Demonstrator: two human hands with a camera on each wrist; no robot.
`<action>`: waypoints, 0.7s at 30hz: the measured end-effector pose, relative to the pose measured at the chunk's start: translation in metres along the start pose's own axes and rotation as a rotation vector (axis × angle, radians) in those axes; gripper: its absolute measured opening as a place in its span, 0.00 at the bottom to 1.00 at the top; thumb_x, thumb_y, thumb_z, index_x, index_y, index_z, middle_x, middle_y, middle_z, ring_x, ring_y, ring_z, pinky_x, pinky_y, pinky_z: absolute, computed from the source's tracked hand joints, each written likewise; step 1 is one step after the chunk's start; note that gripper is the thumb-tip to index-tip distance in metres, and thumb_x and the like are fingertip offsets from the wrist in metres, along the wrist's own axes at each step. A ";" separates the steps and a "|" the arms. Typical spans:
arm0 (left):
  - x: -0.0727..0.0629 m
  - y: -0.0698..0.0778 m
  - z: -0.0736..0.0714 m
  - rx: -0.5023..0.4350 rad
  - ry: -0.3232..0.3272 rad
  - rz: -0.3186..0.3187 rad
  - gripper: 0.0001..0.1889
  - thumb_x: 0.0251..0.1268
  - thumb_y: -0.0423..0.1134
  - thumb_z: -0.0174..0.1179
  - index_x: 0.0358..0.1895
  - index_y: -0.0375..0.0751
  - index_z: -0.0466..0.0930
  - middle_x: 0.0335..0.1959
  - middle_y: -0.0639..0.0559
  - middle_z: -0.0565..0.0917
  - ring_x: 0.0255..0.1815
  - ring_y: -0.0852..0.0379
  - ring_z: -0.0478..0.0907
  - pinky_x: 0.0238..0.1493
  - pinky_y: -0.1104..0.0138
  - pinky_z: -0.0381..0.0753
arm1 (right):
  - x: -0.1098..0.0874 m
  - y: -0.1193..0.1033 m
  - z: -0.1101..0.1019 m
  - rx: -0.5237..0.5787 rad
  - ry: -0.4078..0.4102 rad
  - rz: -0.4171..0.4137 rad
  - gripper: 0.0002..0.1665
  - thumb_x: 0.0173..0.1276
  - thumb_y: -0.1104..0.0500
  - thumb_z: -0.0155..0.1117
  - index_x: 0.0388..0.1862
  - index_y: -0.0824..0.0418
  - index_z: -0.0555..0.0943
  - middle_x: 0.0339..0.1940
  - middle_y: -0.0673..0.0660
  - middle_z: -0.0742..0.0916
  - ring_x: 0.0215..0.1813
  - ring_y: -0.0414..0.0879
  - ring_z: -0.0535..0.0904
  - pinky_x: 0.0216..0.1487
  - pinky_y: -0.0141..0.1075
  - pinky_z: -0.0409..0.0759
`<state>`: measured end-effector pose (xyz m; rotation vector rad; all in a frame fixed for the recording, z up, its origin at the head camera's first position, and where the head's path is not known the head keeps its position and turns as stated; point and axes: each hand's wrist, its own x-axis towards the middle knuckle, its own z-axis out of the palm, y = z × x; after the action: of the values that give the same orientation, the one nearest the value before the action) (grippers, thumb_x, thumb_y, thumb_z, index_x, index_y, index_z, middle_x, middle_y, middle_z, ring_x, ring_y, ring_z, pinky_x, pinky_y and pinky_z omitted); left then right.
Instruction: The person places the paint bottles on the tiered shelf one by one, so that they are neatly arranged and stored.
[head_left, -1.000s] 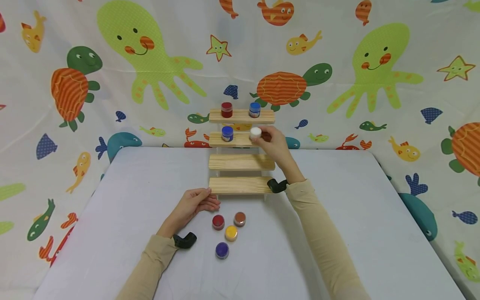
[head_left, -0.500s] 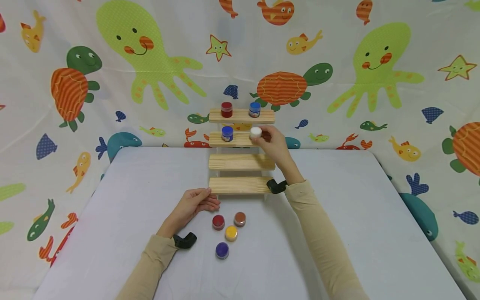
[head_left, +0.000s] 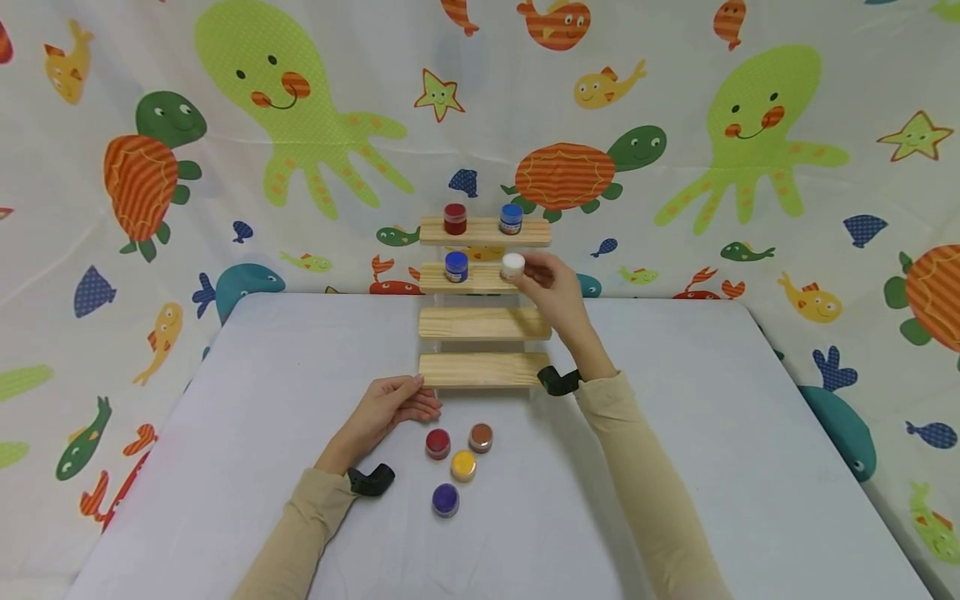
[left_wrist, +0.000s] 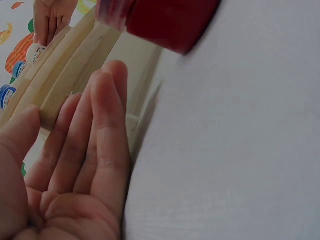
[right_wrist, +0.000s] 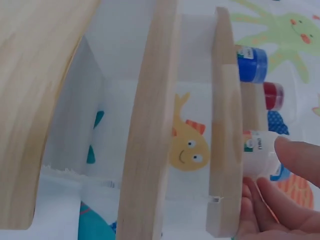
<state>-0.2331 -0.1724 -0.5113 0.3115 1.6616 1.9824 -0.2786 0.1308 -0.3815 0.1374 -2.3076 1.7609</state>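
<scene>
A stepped wooden display shelf (head_left: 484, 370) stands at the back of the table. My left hand (head_left: 392, 403) holds the left end of its lowest board, thumb at the edge and fingers below. On the second board from the top sits a white-lidded paint jar (head_left: 513, 265), which my right hand (head_left: 558, 300) pinches. In the right wrist view the thumb touches the white jar (right_wrist: 260, 154), with fingers beneath it. A blue paint jar (head_left: 456, 267) shares that board. The top board bears a red jar (head_left: 454, 218) and a lighter blue jar (head_left: 511, 219).
In front of the shelf, a red jar (head_left: 438, 443), a brown jar (head_left: 481, 437), a yellow jar (head_left: 463, 466) and a purple jar (head_left: 446, 500) stand on the white table (head_left: 300, 350). A sea-animal cloth (head_left: 480, 100) hangs behind.
My right wrist has shifted slightly to the right, with the fingers still at the white jar. The left hand and the jars keep their places.
</scene>
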 end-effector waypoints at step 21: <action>0.001 -0.001 0.001 0.014 -0.002 0.009 0.28 0.78 0.48 0.52 0.52 0.17 0.74 0.41 0.37 0.87 0.43 0.48 0.87 0.49 0.58 0.86 | -0.060 -0.022 -0.004 0.182 -0.040 -0.122 0.18 0.73 0.65 0.62 0.58 0.70 0.78 0.56 0.62 0.82 0.59 0.55 0.79 0.61 0.34 0.79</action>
<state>-0.2332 -0.1711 -0.5124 0.3259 1.6766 1.9772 -0.2156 0.1247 -0.3745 0.3400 -2.1127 1.9189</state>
